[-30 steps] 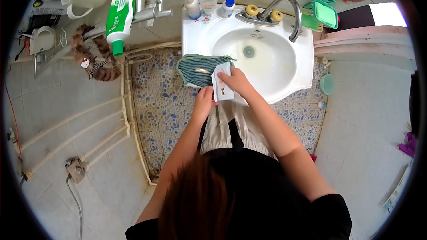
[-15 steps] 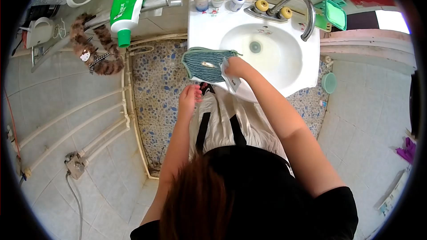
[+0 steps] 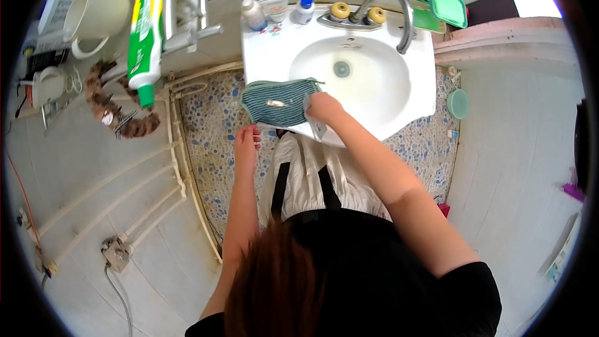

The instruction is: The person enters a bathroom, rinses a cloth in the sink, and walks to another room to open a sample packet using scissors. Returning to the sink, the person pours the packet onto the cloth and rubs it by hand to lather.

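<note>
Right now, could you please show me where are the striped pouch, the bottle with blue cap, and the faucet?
Striped pouch [image 3: 259,98]: head view, striped cloth.
Blue-capped bottle [image 3: 304,15]: head view, white body.
Faucet [image 3: 409,22]: head view, curved spout.

Glossy white sink, striped cloth pouch, shiny metal faucet.

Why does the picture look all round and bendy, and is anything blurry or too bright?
Head view: black corners and bowed wall pipes, probably from a very wide lens; head view: the patch at upper right is glaring white, with no detail; head view: the packet in the right hand looks too soft to read.
</note>
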The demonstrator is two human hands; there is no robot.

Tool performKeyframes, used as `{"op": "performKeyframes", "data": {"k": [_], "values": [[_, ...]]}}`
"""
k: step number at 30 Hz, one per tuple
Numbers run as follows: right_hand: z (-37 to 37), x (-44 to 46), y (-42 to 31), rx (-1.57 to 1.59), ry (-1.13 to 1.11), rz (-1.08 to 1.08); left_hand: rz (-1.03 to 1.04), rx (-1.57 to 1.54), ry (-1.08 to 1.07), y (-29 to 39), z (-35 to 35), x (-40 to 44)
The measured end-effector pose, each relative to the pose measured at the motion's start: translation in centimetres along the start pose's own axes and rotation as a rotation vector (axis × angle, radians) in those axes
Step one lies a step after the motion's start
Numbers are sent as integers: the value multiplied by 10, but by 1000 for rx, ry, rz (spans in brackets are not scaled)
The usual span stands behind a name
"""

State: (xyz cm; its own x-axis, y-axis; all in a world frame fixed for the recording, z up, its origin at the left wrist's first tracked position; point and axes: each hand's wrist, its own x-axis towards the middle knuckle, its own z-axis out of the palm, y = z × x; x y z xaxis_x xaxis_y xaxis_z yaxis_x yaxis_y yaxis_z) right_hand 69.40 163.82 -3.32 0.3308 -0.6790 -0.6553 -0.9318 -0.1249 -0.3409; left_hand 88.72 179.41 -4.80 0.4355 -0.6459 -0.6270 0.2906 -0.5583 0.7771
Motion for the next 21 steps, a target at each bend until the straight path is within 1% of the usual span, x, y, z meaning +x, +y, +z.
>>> {"op": "performKeyframes", "data": {"k": [1,2,4,5,7,9,11,12,13,14,16,17,20,21], "values": [[-1,-5,-1,-16,-42,16,-11,7,23,2,0,2],[9,-2,8,-23,-34,29,-19,0,49,4,1,3],[-8,-18,13,-26,-112,64,-35,-14,97,13,2,4],[-16,-26,20,61,-46,95,-44,-18,95,7,-2,12],[-31,-40,45,230,87,152,-53,26,143,20,5,8],[-34,-42,101,672,168,159,-56,32,176,18,5,13],[-55,-58,140,935,383,195,-53,50,208,19,6,14],[-71,-62,159,995,433,315,-52,59,227,19,7,14],[-69,-51,193,1190,548,279,-44,62,229,21,9,13],[-85,-56,209,1350,576,189,-52,63,240,25,13,10],[-110,-46,240,1511,681,177,-67,62,269,32,20,5],[-118,-35,255,1535,756,161,-54,68,270,30,20,5],[-147,-5,283,1533,834,180,-31,81,297,25,20,1],[-153,8,291,1487,855,194,-34,81,315,28,24,-5]]}}
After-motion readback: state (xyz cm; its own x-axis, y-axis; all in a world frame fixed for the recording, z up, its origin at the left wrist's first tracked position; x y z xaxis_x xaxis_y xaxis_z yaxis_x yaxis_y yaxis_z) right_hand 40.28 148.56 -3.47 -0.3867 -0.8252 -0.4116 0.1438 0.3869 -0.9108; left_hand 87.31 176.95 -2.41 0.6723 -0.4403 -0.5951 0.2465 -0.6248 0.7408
